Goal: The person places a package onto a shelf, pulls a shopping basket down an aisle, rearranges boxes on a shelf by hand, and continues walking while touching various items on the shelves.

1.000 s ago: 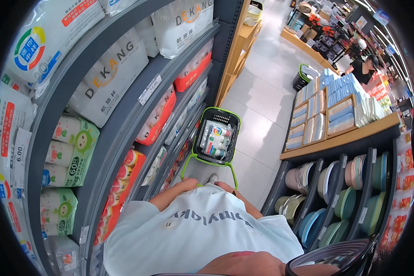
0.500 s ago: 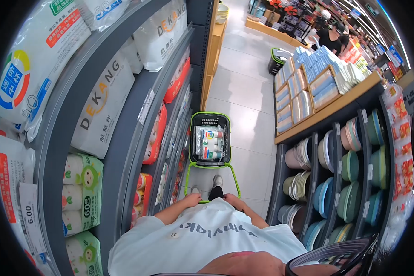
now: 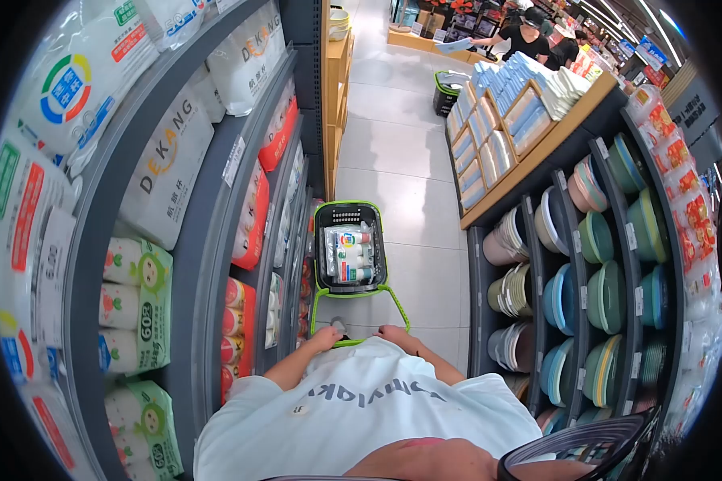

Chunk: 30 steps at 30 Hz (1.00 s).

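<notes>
A black shopping basket (image 3: 326, 216) with a bright green rim is in front of my legs. Its long green handle (image 3: 398, 309) reaches back to my waist. My left hand (image 3: 326, 337) is closed on the left end of the handle's grip, and my right hand (image 3: 393, 332) is closed near its right end. Inside the basket lies a clear plastic pack of paper cups (image 3: 350, 255) with coloured printing. The grip bar between my hands is partly hidden by my white shirt.
Shelves of packaged cups (image 3: 168, 164) run close along my left. Stacked plastic basins (image 3: 606, 297) fill the rack on my right, beside folded cloths (image 3: 529, 96) in a wooden display. Further along the tiled aisle (image 3: 401, 160) are another basket (image 3: 448, 92) and a person (image 3: 525, 40).
I have advanced along the aisle with the basket, and the view has turned slightly right. The far person now comes into fuller view, an arm stretched toward a pale blue item.
</notes>
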### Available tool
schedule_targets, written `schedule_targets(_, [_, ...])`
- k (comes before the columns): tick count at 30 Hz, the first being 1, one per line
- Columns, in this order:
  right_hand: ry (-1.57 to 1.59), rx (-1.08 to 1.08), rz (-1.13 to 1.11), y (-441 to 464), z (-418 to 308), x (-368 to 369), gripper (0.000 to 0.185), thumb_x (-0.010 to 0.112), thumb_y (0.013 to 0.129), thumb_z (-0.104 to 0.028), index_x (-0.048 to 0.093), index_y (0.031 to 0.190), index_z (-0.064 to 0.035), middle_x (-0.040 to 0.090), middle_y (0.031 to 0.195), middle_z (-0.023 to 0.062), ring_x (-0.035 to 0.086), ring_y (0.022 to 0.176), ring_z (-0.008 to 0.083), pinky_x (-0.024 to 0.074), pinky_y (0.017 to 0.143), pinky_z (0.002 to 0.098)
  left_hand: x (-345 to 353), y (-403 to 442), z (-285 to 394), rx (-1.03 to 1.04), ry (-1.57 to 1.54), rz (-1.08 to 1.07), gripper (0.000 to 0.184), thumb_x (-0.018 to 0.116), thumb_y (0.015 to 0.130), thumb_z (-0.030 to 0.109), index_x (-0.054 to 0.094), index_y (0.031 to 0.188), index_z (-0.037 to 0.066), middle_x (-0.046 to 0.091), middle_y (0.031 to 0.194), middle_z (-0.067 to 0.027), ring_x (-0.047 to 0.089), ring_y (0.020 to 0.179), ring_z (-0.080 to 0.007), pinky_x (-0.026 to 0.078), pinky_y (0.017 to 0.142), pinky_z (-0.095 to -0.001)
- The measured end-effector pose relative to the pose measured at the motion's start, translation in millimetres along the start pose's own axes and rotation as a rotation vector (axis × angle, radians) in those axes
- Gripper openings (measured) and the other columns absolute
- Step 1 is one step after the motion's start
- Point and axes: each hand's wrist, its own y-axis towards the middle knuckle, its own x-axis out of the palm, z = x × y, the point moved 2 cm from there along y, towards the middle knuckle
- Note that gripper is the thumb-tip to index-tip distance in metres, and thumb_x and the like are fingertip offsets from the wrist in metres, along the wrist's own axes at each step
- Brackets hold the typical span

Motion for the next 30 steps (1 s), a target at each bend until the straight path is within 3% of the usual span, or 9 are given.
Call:
schedule_targets(5, [0.031, -0.067, 0.044, -28, 35, 32, 0.047, 0.054, 0.094, -0.049, 0.07, 0.098, -0.0045, 0.071, 0.1, 0.0211, 0.068, 0.096, 0.0388, 0.053, 0.084, 0.0474, 30, -36, 42, -0.118, 0.066, 0.011, 0.045, 0.051, 0.097, 0.045, 0.069, 0.099, 0.004, 0.069, 0.107, -0.0211, 0.065, 0.102, -0.0409, 0.048, 0.087, -0.0522])
schedule_targets(8, [0.052, -0.122, 0.093, -56, 57, 52, 0.044, 0.058, 0.094, -0.046, 0.07, 0.104, -0.0048, 0.072, 0.098, 0.0199, 0.068, 0.093, 0.0396, 0.0528, 0.084, 0.0488, 69, -48, 55, -0.102, 0.203, 0.054, 0.046, 0.046, 0.099, 0.046, 0.069, 0.103, 0.007, 0.07, 0.11, -0.0187, 0.065, 0.104, -0.0388, 0.048, 0.088, -0.0531])
schedule_targets(13, [-0.083, -0.167, 0.305, -111, 95, 88, 0.034, 0.064, 0.087, -0.039, 0.07, 0.096, -0.0064, 0.072, 0.093, 0.0169, 0.068, 0.092, 0.037, 0.0519, 0.083, 0.0491, 123, -72, 89, -0.154, 0.316, -0.088, 0.047, 0.057, 0.092, 0.051, 0.067, 0.107, 0.008, 0.07, 0.111, -0.018, 0.065, 0.108, -0.0356, 0.049, 0.09, -0.0503])
schedule_targets(16, [-0.087, -0.149, 0.32, -137, 123, 122, 0.036, 0.067, 0.086, -0.036, 0.07, 0.107, -0.0069, 0.072, 0.095, 0.0157, 0.068, 0.094, 0.0361, 0.0514, 0.084, 0.0486, 173, -87, 93, -0.13, 0.384, -0.059, 0.051, 0.061, 0.089, 0.053, 0.066, 0.111, 0.008, 0.07, 0.112, -0.0167, 0.065, 0.108, -0.0354, 0.05, 0.092, -0.0492])
schedule_targets(19, [-0.09, -0.124, 0.319, -172, 139, 150, 0.034, 0.069, 0.085, -0.035, 0.071, 0.104, -0.007, 0.072, 0.095, 0.015, 0.068, 0.093, 0.0359, 0.051, 0.085, 0.0494, 216, -120, 115, -0.175, 0.452, -0.054, 0.051, 0.063, 0.088, 0.051, 0.065, 0.115, 0.008, 0.068, 0.118, -0.0157, 0.062, 0.116, -0.0346, 0.045, 0.1, -0.0499])
schedule_targets(23, [-0.117, -0.07, 0.282, -215, 157, 191, 0.02, 0.063, 0.083, -0.021, 0.072, 0.097, -0.0105, 0.072, 0.092, 0.0143, 0.068, 0.091, 0.0357, 0.0517, 0.082, 0.048, 263, -151, 124, -0.226, 0.417, -0.148, 0.05, 0.063, 0.088, 0.051, 0.065, 0.118, 0.011, 0.067, 0.12, -0.0154, 0.06, 0.118, -0.0343, 0.042, 0.101, -0.0525])
schedule_targets(26, [-0.094, -0.115, 0.286, -236, 179, 224, 0.021, 0.059, 0.081, -0.015, 0.072, 0.098, -0.0134, 0.073, 0.091, 0.014, 0.068, 0.091, 0.0351, 0.0517, 0.08, 0.0474, 283, -173, 123, -0.25, 0.422, -0.277, 0.049, 0.06, 0.088, 0.052, 0.067, 0.121, 0.017, 0.068, 0.122, -0.0114, 0.06, 0.119, -0.0356, 0.04, 0.098, -0.0557])
schedule_targets(29, [-0.04, -0.062, 0.274, -259, 183, 245, 0.022, 0.058, 0.081, -0.014, 0.072, 0.099, -0.0141, 0.073, 0.09, 0.0137, 0.068, 0.091, 0.0347, 0.0518, 0.08, 0.0468, 304, -186, 109, -0.223, 0.374, -0.353, 0.052, 0.058, 0.087, 0.054, 0.067, 0.123, 0.018, 0.067, 0.126, -0.0112, 0.058, 0.123, -0.0365, 0.039, 0.1, -0.0568])
schedule_targets(30, [-0.02, -0.047, 0.266, -265, 181, 251, 0.022, 0.058, 0.081, -0.014, 0.072, 0.099, -0.0126, 0.073, 0.091, 0.0139, 0.069, 0.092, 0.0346, 0.0518, 0.082, 0.0463, 311, -190, 104, -0.235, 0.352, -0.39, 0.053, 0.058, 0.087, 0.054, 0.067, 0.125, 0.018, 0.065, 0.13, -0.0133, 0.055, 0.127, -0.0373, 0.036, 0.102, -0.061])
